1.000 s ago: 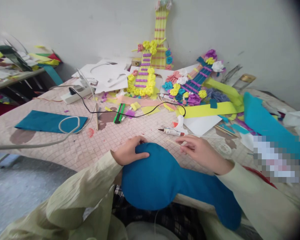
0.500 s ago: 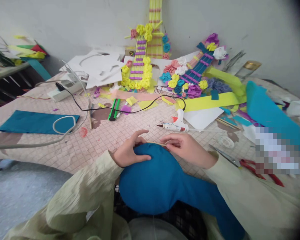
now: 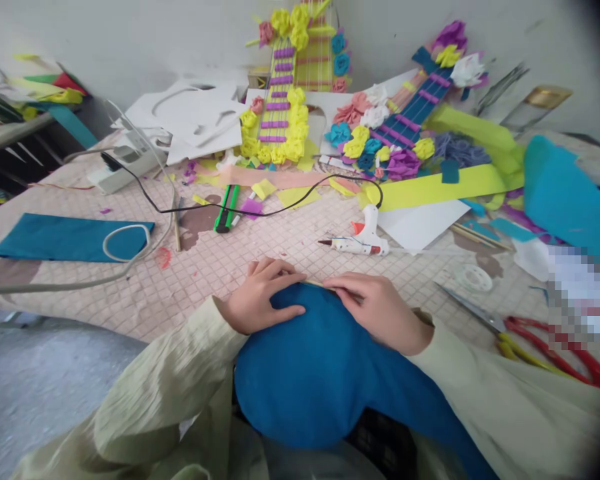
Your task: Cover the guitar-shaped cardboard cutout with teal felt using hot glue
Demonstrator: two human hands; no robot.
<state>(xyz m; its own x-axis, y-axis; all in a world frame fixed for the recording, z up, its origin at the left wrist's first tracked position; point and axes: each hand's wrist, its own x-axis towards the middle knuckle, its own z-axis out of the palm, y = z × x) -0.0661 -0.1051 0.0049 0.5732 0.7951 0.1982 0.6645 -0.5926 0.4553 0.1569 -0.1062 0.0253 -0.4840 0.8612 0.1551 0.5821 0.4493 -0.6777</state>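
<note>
A blue paper-covered guitar shape (image 3: 300,373), with a rounded body and a neck running to the lower right, rests against my lap at the table's front edge. My left hand (image 3: 263,300) grips its far left rim, thumb lying on the blue face and fingers bent over the edge. At the top of the rim, my right hand (image 3: 380,303) pinches the edge between thumb and fingers. A thin pale strip (image 3: 313,283) shows along the rim between both hands. Just beyond them, a white glue gun (image 3: 357,243) lies on its side, nozzle pointing left.
Scissors (image 3: 510,327) and a tape roll (image 3: 474,277) lie to the right. A green utility knife (image 3: 227,209), a black cord (image 3: 275,213) and folded blue paper (image 3: 70,239) lie on the left. Flower-trimmed paper instruments (image 3: 277,113) stand at the back beside a power strip (image 3: 127,163).
My left fingers have come down onto the rim from a raised, spread pose. My right hand has shifted slightly along the edge. The view has turned a little, so the table things appear moved.
</note>
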